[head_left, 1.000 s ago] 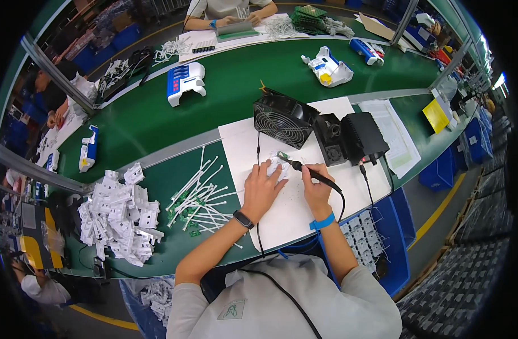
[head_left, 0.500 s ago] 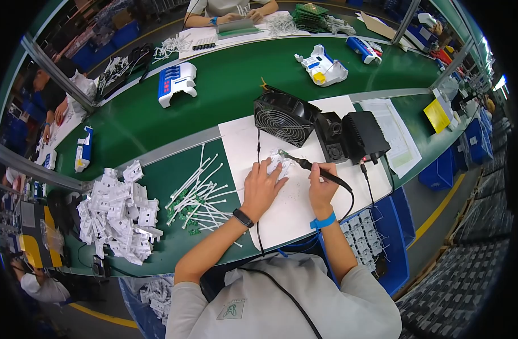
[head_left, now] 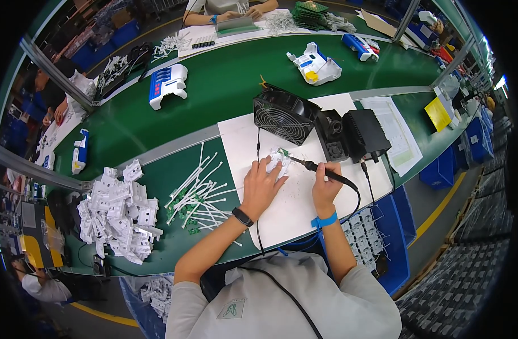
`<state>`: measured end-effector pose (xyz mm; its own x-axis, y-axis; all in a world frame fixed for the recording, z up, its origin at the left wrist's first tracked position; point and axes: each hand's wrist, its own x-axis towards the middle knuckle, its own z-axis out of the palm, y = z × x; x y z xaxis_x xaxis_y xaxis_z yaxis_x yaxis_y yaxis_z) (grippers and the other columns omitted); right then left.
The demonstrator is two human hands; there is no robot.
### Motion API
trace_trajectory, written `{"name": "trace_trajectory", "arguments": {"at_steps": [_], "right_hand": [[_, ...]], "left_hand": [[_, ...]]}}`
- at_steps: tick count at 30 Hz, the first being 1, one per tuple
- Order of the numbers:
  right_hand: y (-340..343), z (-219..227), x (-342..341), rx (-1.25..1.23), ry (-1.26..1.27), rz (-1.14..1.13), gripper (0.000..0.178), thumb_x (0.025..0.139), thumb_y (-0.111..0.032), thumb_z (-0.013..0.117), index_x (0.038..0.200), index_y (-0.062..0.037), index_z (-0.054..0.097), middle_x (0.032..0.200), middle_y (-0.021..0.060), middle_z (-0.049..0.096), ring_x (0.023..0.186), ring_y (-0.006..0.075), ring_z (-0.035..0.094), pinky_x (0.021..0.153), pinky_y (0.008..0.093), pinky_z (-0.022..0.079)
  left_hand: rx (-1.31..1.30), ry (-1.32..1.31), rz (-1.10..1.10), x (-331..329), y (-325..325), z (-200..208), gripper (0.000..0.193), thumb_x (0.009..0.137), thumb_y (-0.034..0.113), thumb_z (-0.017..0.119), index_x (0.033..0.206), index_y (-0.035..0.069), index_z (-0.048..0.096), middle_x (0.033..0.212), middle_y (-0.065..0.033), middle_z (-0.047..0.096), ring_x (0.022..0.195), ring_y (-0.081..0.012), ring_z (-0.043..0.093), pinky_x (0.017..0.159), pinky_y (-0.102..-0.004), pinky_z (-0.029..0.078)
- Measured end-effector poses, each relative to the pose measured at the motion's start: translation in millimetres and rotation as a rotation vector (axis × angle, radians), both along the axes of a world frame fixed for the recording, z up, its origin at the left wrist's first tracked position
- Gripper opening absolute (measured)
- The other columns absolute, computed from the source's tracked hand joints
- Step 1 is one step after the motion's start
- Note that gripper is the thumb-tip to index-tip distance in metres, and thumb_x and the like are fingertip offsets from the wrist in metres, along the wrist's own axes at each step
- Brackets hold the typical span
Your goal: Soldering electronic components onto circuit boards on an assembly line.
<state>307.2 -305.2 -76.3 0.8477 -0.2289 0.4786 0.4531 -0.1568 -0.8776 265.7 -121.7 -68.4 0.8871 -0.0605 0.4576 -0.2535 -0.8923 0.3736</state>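
Note:
My right hand (head_left: 325, 191) is closed around a black soldering iron (head_left: 311, 165), a blue band on its wrist. The iron's tip points left at a small green circuit board (head_left: 284, 152) on a white plastic part (head_left: 278, 164). Whether the tip touches the board is too small to tell. My left hand (head_left: 261, 187) steadies the white part on the white sheet (head_left: 236, 141), thumb and fingers around its near side, partly hiding it. A black fan (head_left: 284, 116) stands just beyond the part.
Left of the sheet lie white cables with green boards (head_left: 196, 198) and a heap of white plastic parts (head_left: 120, 212). A black power unit (head_left: 365, 135) and papers (head_left: 391, 133) are at right. Blue-and-white housings (head_left: 168, 85) sit on the green conveyor (head_left: 225, 79). A blue bin (head_left: 391, 265) stands below.
The soldering iron and my right hand have shifted slightly right, drawing the tip back a little. My left hand stays almost in place. The housings on the conveyor have moved left.

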Motion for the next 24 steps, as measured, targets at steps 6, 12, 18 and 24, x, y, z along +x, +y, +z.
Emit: {"name": "trace_trajectory", "arguments": {"at_steps": [6, 12, 18, 24], "right_hand": [[-1.1, -1.4, 1.4, -0.026, -0.016, 0.046, 0.016, 0.096, -0.008, 0.068, 0.089, -0.0025, 0.055, 0.074, 0.0038, 0.057, 0.065, 0.0093, 0.050, 0.056, 0.0244, 0.040], [-0.5, 0.8, 0.6, -0.089, -0.027, 0.045, 0.017, 0.096, -0.008, 0.069, 0.087, -0.0023, 0.055, 0.069, 0.0040, 0.056, 0.059, 0.0087, 0.048, 0.053, 0.0237, 0.038], [0.3, 2.2, -0.1, -0.103, -0.095, 0.017, 0.016, 0.095, -0.006, 0.069, 0.087, -0.0019, 0.056, 0.068, 0.0046, 0.056, 0.059, 0.0093, 0.048, 0.053, 0.0243, 0.038], [1.0, 2.6, 0.5, -0.089, -0.029, 0.049, 0.014, 0.095, -0.005, 0.068, 0.088, -0.0018, 0.056, 0.070, 0.0053, 0.056, 0.061, 0.0109, 0.050, 0.055, 0.0258, 0.040]], "left_hand": [[-0.027, -0.010, 0.012, 0.1, -1.4, 3.3, 0.040, 0.082, 0.027, 0.081, 0.116, 0.007, 0.075, 0.120, -0.0140, 0.064, 0.102, -0.0282, 0.059, 0.078, -0.0359, 0.054], [-0.013, -0.002, 0.000, 0.1, 0.2, 0.8, 0.042, 0.085, 0.030, 0.079, 0.119, 0.007, 0.073, 0.122, -0.0135, 0.062, 0.104, -0.0277, 0.058, 0.077, -0.0363, 0.054], [-0.029, -0.006, -0.002, -0.2, 0.4, 1.3, 0.042, 0.085, 0.029, 0.079, 0.119, 0.007, 0.073, 0.121, -0.0135, 0.062, 0.103, -0.0278, 0.058, 0.077, -0.0364, 0.054], [-0.021, -0.002, -0.003, 0.3, 0.0, 1.4, 0.041, 0.085, 0.029, 0.079, 0.119, 0.007, 0.073, 0.121, -0.0134, 0.062, 0.103, -0.0279, 0.058, 0.077, -0.0366, 0.054]]}}
